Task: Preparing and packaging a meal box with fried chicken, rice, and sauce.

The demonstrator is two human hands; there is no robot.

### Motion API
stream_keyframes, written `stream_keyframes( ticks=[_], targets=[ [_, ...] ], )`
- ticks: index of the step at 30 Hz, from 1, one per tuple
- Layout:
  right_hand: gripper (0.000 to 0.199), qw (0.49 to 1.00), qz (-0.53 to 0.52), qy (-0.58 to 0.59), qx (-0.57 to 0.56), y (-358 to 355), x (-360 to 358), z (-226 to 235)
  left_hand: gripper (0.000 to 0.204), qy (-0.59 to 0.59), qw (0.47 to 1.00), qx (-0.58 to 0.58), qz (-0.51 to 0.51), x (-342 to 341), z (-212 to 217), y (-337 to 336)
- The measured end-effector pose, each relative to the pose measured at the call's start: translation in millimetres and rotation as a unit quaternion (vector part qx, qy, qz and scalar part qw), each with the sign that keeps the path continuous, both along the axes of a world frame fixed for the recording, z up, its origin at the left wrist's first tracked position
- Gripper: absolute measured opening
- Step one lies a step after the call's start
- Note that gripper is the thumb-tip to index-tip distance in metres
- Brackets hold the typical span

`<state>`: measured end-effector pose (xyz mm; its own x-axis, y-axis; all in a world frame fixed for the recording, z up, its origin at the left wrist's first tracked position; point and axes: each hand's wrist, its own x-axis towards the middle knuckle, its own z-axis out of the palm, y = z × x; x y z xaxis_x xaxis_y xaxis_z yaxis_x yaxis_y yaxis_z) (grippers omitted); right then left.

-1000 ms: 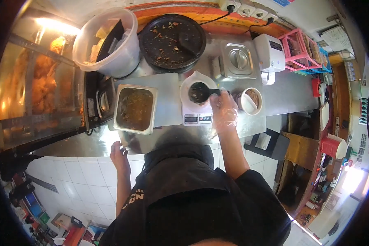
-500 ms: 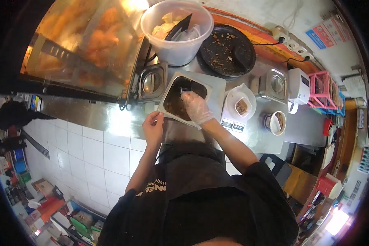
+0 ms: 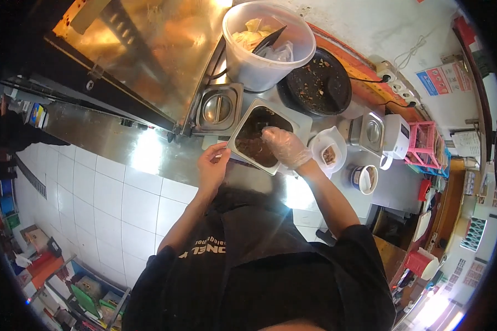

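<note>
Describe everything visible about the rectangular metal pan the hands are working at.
The rectangular metal pan is a shiny steel tray with rounded corners, set at an angle on the counter, in front of the big plastic tub. It holds dark brown chunky food. The bare left hand grips its near rim; the right hand, in a clear plastic glove, reaches into the contents.

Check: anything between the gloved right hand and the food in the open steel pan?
Nothing visible. The right hand, in a clear glove, is already inside the open steel pan, over the dark food; the pan carries no lid. The left hand is at the pan's near edge, outside it.
</note>
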<state>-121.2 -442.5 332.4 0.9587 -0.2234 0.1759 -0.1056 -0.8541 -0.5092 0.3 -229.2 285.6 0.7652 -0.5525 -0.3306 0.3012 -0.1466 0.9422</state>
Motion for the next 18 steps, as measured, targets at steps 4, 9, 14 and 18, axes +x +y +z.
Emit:
stream_keyframes(
  ticks=[4,9,14,18],
  targets=[
    [0.011,0.994,-0.042,0.105,0.006,9,-2,-5,0.022,0.006,1.000,0.012,-0.012,4,-2,1],
    [0.016,0.963,-0.231,0.102,0.098,39,5,15,0.022,0.009,1.000,0.009,-0.009,4,0,0],
    [0.025,0.905,-0.328,0.104,0.251,48,18,-8,0.024,0.023,1.000,0.004,-0.012,5,5,-1],
    [0.027,0.864,-0.353,0.021,0.359,37,26,-50,0.023,0.013,0.999,0.034,-0.024,6,11,-2]
  ],
)
